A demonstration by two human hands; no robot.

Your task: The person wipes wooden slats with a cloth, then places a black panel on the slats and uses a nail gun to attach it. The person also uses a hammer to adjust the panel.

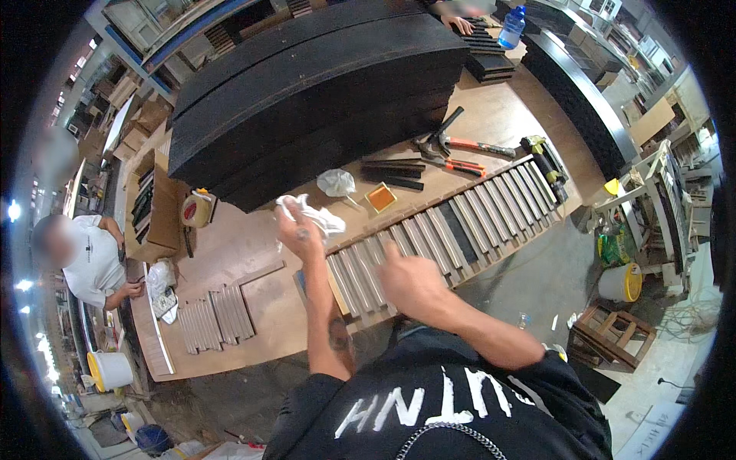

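My left hand (295, 228) is closed around a crumpled white cloth (330, 222), raised above the table near its front edge. My right hand (410, 277) hovers over a row of grey-beige strips (491, 218) laid side by side on a long board. Its fingers look curled in, and whatever they hold, if anything, is hidden. One dark strip (458, 230) lies among the pale ones. Just beyond the row sits a small square yellow tray (380, 198) with orange contents, beside a clear plastic bag (336, 183).
A tall stack of black panels (322, 115) fills the back. Hammers (479, 146) and dark strips (392, 170) lie before it. More strips (215, 318) are at left, near a tape roll (197, 210) and cardboard box (157, 207). A co-worker (92, 257) stands left; another's hand (460, 23) shows behind.
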